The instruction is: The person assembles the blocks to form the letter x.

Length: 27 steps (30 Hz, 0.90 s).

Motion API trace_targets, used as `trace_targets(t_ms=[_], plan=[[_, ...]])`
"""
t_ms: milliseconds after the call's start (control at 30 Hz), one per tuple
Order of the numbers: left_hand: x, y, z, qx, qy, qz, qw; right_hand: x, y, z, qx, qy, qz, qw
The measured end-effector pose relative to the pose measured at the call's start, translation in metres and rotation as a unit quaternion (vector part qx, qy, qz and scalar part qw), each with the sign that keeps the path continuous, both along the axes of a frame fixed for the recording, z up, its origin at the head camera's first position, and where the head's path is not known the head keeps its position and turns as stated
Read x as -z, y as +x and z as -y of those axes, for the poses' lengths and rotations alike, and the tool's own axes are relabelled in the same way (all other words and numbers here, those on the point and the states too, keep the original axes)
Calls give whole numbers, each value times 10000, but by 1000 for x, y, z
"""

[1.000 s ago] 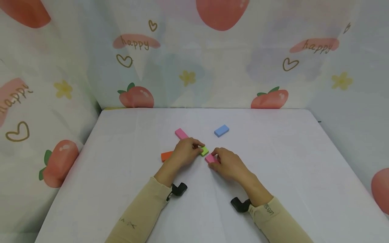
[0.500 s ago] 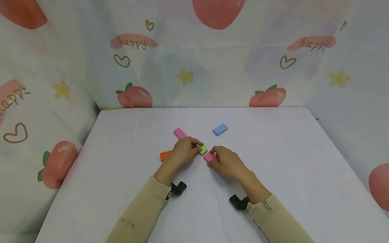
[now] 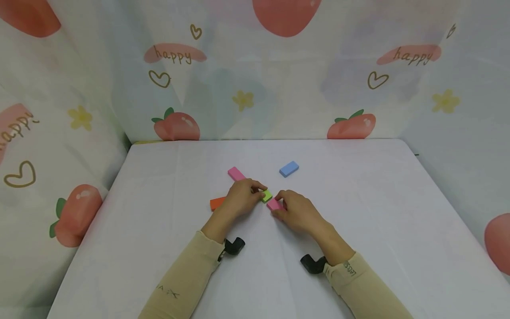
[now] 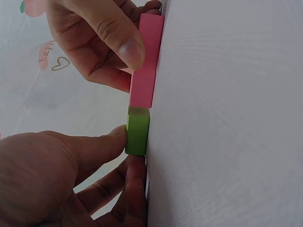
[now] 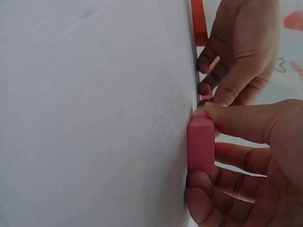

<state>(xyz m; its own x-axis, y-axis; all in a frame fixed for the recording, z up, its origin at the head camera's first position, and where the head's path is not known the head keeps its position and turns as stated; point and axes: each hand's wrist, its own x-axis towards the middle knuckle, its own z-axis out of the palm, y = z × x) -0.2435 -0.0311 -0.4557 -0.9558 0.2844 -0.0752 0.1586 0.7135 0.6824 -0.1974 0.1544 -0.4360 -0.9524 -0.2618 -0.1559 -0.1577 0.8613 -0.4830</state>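
Note:
My left hand (image 3: pixel 244 196) pinches a small light-green block (image 3: pixel 267 196) between thumb and fingers, low at the white tabletop. Across from it, my right hand (image 3: pixel 298 210) grips a pink rectangular block (image 3: pixel 274 204) by its sides. In the left wrist view the pink block (image 4: pixel 148 61) stands end to end with the green block (image 4: pixel 138 132), right at its edge. Part of the green block is hidden by the left fingers. From the right wrist, the near end of the pink block (image 5: pixel 201 147) shows between thumb and fingers.
A second pink block (image 3: pixel 237 173) lies just beyond the left hand, partly covered by it. An orange block (image 3: pixel 217 203) sits left of that wrist. Farther back on the white table (image 3: pixel 358 186) is a blue block (image 3: pixel 289 169). Patterned cloth (image 3: pixel 287 88) hangs behind.
The pink block in my right hand has edged closer to the green block. My left hand stays almost still on the green block. The head view has shifted slightly.

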Motion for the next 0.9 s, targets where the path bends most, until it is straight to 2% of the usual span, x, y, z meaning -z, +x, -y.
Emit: trace_targets(t_ms=[333, 900], plan=[[-2, 0, 0, -38, -12, 147, 9999, 0, -2, 1, 0, -56, 11, 10000], [-2, 1, 0, -33, 27, 132, 9999, 1, -5, 3, 81, -127, 153, 9998]])
